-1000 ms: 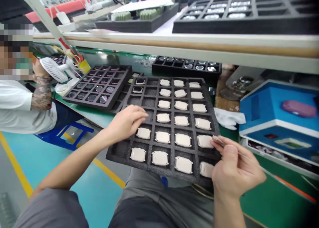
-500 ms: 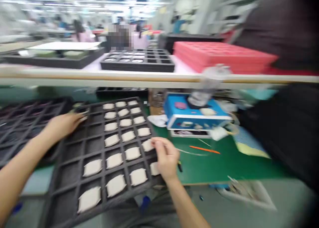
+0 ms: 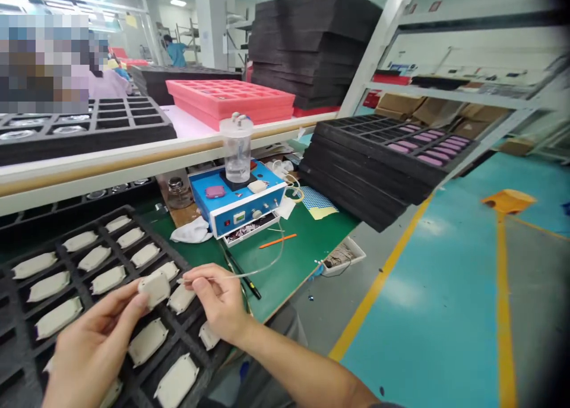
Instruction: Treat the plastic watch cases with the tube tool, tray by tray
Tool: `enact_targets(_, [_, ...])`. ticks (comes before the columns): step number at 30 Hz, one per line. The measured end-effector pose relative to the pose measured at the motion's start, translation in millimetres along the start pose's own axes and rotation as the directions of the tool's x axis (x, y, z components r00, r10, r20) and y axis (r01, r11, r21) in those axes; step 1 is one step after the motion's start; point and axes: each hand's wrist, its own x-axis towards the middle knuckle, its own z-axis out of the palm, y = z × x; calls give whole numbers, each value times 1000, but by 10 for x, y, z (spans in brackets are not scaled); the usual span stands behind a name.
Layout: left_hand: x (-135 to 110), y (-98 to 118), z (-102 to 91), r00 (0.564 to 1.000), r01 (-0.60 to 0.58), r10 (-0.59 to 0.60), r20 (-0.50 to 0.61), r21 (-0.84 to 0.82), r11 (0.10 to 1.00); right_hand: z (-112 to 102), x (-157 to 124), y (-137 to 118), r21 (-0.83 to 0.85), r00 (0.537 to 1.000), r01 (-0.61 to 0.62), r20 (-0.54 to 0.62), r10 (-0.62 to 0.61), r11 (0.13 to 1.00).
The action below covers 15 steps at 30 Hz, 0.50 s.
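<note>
My left hand (image 3: 95, 337) pinches a small cream plastic piece (image 3: 154, 289) between thumb and fingers, tilted above the black tray. My right hand (image 3: 220, 304) is closed on the end of a thin clear tube (image 3: 262, 268), close to the right side of that piece. From there the tube curves back toward a blue machine (image 3: 236, 206). Under both hands lies the black compartment tray (image 3: 27, 345), with similar cream pieces (image 3: 57, 318) in many of its pockets. Some pockets are hidden by my left hand.
A clear jar (image 3: 237, 152) stands on the machine beside a pink piece (image 3: 215, 191). An orange stick (image 3: 278, 241) and a black pen (image 3: 249, 283) lie on the green mat. Stacked black trays (image 3: 356, 170) stand at right, and a shelf edge (image 3: 155, 163) crosses above.
The view has swung right. My left hand has gone from the tray's left side to holding a cream piece above it. My right hand has left the tray's right edge and holds the tube.
</note>
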Motion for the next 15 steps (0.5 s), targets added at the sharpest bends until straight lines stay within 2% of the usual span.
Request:
enact_targets(2, [-101, 127, 106, 992, 122, -123, -1, -90, 988, -19, -40, -24, -42, 999, 31, -5, -31, 999])
enact_targets(3, [-150, 189, 135, 989, 147, -147, 16, -135, 980, -27, -71, -27, -36, 1000, 28, -7, -29, 999])
enact_targets(5, [-215, 272, 170, 988, 148, -131, 83, -238, 960, -41, -135, -5, -3, 1000, -5, -10, 5, 1000])
enact_targets(8, [-233, 264, 194, 979, 143, -77, 189, -364, 920, -56, -196, 71, -22, 1000, -21, -5, 20, 1000])
enact_targets(15, [-283, 201, 204, 962, 129, -10, 273, -419, 899, -87, -252, 79, -67, 999, 6, 44, -3, 998])
